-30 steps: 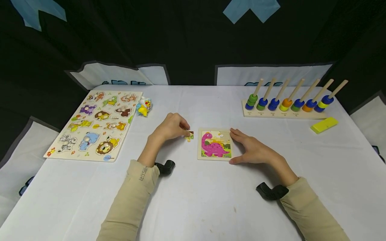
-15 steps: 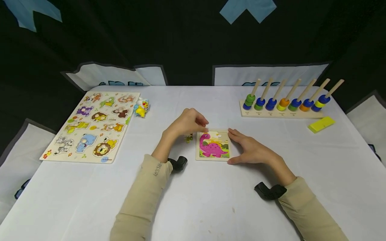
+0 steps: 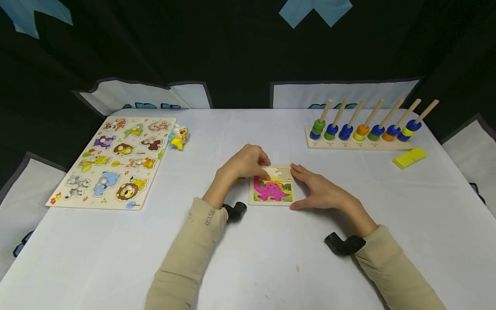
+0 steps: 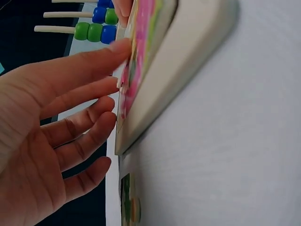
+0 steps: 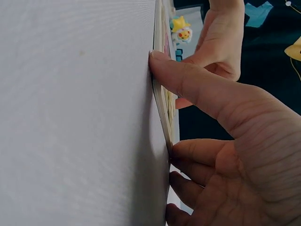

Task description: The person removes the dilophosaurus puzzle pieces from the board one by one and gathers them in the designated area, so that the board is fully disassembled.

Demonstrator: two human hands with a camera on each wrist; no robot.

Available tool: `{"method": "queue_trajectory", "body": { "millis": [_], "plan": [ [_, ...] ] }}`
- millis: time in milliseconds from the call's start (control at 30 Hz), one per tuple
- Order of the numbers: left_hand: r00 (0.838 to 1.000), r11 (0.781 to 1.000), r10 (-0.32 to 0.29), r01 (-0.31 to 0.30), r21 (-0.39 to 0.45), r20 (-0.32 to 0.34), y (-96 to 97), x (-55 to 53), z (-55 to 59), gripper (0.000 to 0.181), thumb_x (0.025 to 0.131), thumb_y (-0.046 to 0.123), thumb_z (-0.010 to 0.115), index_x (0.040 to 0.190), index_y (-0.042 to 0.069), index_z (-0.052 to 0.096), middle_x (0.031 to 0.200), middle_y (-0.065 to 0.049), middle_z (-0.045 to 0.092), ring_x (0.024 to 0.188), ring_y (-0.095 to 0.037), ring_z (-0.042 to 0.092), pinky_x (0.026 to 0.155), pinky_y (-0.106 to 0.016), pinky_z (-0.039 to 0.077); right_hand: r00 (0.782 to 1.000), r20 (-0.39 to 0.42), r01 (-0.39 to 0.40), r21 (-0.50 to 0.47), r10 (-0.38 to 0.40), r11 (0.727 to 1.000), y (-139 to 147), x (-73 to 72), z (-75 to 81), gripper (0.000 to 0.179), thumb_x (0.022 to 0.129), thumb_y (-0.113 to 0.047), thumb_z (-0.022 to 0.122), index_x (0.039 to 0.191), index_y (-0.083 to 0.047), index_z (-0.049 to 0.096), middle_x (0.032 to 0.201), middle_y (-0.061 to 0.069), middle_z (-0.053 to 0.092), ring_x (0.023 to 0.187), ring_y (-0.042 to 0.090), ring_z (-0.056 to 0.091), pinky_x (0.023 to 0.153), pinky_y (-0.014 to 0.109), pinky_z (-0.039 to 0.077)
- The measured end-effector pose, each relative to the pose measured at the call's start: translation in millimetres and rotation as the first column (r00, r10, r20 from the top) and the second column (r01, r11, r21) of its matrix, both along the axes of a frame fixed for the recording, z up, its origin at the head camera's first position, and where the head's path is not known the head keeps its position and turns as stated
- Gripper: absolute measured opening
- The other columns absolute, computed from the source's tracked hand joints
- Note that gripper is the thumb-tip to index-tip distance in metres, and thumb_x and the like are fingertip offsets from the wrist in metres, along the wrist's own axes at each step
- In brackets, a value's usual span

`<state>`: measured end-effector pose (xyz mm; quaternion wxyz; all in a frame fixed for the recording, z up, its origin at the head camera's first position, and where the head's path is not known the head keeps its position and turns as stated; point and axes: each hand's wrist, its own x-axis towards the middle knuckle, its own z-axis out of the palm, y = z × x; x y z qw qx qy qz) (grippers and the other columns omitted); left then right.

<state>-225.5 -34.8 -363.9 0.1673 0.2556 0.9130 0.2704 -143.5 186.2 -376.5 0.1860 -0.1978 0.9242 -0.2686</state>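
A square picture puzzle (image 3: 271, 196) with a pink dinosaur in a pale wooden frame lies on the table. My left hand (image 3: 248, 162) is over its upper left part, thumb and index finger pinching a puzzle piece (image 4: 123, 84) at the dinosaur's head. In the left wrist view, the piece's edge shows at the index fingertip; the other fingers are loosely bent. My right hand (image 3: 322, 190) grips the frame's right side, thumb at the near corner and index finger at the far one. A small green-and-yellow loose piece (image 4: 126, 200) lies left of the frame, mostly hidden in the head view.
On the left lies a large animal peg puzzle board (image 3: 112, 165), with a small chick toy (image 3: 178, 137) beside it. A bead counting rack (image 3: 358, 144) stands at the back right, near a yellow block (image 3: 410, 158). Dark curtain (image 3: 240, 47) hangs behind the table.
My left hand has moved right from the loose piece to the puzzle's upper left part, leaving that piece on the table. My right hand has stayed at the frame; the view has shifted slightly.
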Motion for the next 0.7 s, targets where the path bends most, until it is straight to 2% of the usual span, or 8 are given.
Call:
{"method": "queue_trajectory", "body": {
  "millis": [100,433,700],
  "plan": [
    [1.000,1.000,-0.018,0.018,-0.020,-0.006,0.8,0.8,-0.4,0.033,0.074,0.020,0.083,0.102,0.007,0.073,0.095,-0.005,0.065,0.090,-0.018,0.054,0.083,-0.029,0.047,1.000,0.002,0.003,-0.002,-0.003,1.000,0.5,0.1,-0.7,0.100,0.075,-0.040,0.079,0.149,0.001,0.026,0.160,0.017,0.015,0.147,0.038,0.014,0.114,0.057,0.021],
    [0.999,0.999,-0.043,0.043,0.009,0.005,1.5,1.2,-2.1,0.022,0.075,0.015,0.082,0.090,0.008,0.069,0.086,-0.004,0.064,0.084,-0.017,0.055,0.076,-0.026,0.046,1.000,0.009,0.013,-0.005,-0.013,1.000,0.7,0.4,-1.6,0.100,0.075,-0.040,0.079,0.150,-0.001,0.025,0.161,0.014,0.014,0.148,0.036,0.013,0.114,0.058,0.021],
    [0.996,0.996,-0.081,0.080,0.039,0.038,5.2,3.8,0.0,0.028,0.076,0.004,0.077,0.099,0.008,0.060,0.087,-0.006,0.064,0.082,-0.017,0.056,0.073,-0.026,0.045,1.000,0.007,0.008,-0.013,-0.008,1.000,-0.5,0.1,-1.0,0.100,0.075,-0.040,0.079,0.149,0.001,0.027,0.160,0.016,0.015,0.147,0.038,0.013,0.114,0.058,0.021]
  ]
}}
